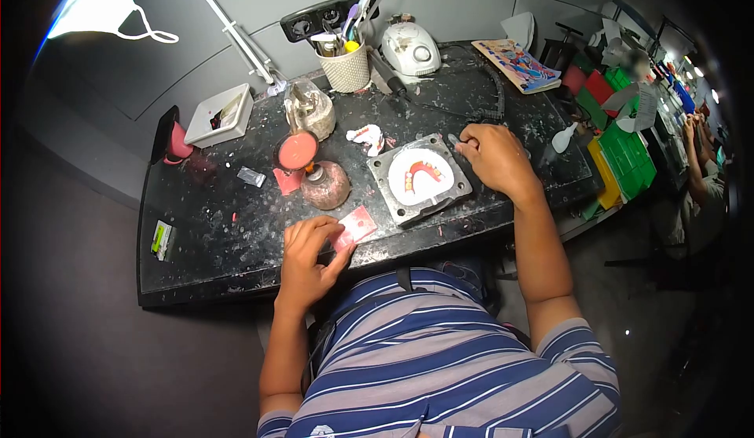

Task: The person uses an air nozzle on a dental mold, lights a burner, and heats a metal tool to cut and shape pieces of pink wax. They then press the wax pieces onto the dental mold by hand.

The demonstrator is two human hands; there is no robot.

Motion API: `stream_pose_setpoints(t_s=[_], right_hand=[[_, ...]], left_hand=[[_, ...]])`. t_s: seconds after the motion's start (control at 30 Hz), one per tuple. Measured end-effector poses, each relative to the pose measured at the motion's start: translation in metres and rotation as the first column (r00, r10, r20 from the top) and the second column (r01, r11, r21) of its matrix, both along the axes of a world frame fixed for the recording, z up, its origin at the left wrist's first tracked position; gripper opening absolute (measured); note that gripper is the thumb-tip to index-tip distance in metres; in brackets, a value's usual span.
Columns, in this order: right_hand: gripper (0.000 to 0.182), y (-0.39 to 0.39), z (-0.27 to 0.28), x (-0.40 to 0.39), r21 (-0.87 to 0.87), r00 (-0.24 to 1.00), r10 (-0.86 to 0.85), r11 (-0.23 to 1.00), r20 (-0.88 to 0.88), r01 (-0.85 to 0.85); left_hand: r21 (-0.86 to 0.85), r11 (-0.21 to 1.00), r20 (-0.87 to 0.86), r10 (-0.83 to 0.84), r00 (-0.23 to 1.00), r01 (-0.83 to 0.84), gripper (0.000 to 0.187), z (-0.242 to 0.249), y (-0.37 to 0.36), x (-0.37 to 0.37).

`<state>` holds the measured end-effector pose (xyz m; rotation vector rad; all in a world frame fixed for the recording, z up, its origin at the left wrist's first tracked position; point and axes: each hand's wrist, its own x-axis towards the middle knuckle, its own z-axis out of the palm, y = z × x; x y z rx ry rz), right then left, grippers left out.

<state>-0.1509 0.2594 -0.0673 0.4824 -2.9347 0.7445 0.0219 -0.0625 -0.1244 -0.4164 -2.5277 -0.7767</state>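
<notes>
My left hand [308,259] grips the near left edge of a flat pink wax sheet [356,228] between thumb and fingers, at the bench's front edge. To its right sits a square metal denture flask [390,209], filled with white plaster [405,195] that holds a red, arch-shaped denture [425,173] with teeth. My right hand [500,159] is at the flask's far right corner, its fingers curled together; what they hold, if anything, I cannot make out. Behind my left hand stands a round, pink-stained burner [326,187], with a dish of pink wax [298,150] beside its top.
At the back are an articulator with plaster [314,112], a plaster model with teeth [366,136], a tool cup [345,69], a white machine [411,49] and a magazine [518,66]. A white tray [197,133] stands left. Green bins [631,163] are at the right; another person works beyond.
</notes>
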Motion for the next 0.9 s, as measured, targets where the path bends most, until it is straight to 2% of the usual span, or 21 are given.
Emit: stream_pose_setpoints(t_s=[0.07,0.1,0.17,0.2,0.27,0.3,0.43,0.53,0.63,0.8,0.87,0.9], right_hand=[[0.040,0.002,0.000,-0.002,-0.251,0.990,0.114,0.964,0.087,-0.089],[0.040,0.002,-0.001,-0.001,-0.251,0.989,0.117,0.964,0.089,-0.092],[0.090,0.002,-0.003,0.001,-0.183,0.922,0.373,0.904,-0.100,-0.386],[0.090,0.000,-0.003,0.001,-0.184,0.921,0.376,0.903,-0.100,-0.389],[0.137,-0.005,-0.007,0.000,0.005,0.794,0.608,0.794,0.003,-0.608],[0.152,-0.010,-0.012,-0.001,0.052,0.785,0.619,0.783,0.030,-0.620],[0.146,-0.024,-0.012,-0.002,0.162,0.769,0.636,0.767,-0.064,-0.621],[0.139,-0.027,0.004,0.001,0.106,0.751,0.659,0.751,-0.045,-0.652],[0.129,-0.025,0.006,0.007,0.032,0.770,0.629,0.776,-0.109,-0.630],[0.110,-0.020,0.020,0.018,0.002,0.796,0.524,0.836,-0.305,-0.549],[0.105,-0.020,0.026,0.021,-0.009,0.772,0.517,0.829,-0.371,-0.559],[0.104,-0.021,0.033,0.025,-0.034,0.752,0.523,0.812,-0.401,-0.582]], left_hand=[[0.000,1.000,0.008,0.001,1.000,-0.001,0.034,0.000,0.000,0.000],[-0.001,1.000,0.010,0.001,1.000,0.000,0.034,0.001,0.000,0.000],[-0.002,1.000,0.015,0.003,1.000,-0.003,0.033,0.002,0.001,0.000],[0.000,1.000,0.009,0.002,1.000,-0.002,0.033,0.002,0.001,0.000],[0.002,1.000,0.005,0.000,1.000,0.000,0.035,0.003,0.001,0.000],[-0.021,1.000,-0.003,0.006,1.000,-0.006,0.034,0.003,0.001,0.000],[-0.046,0.999,-0.005,0.019,1.000,-0.019,0.034,0.002,0.001,0.000],[-0.050,0.999,-0.017,0.015,1.000,-0.016,0.033,0.004,0.003,-0.001],[-0.055,0.998,-0.036,0.005,0.999,-0.007,0.033,0.007,0.003,-0.001],[-0.013,1.000,-0.117,-0.010,0.993,0.009,0.031,0.011,0.002,0.001],[0.002,1.000,-0.140,-0.013,0.990,0.014,0.030,0.013,0.002,0.004],[0.063,0.997,-0.119,-0.043,0.992,0.051,0.031,0.013,0.003,0.005]])
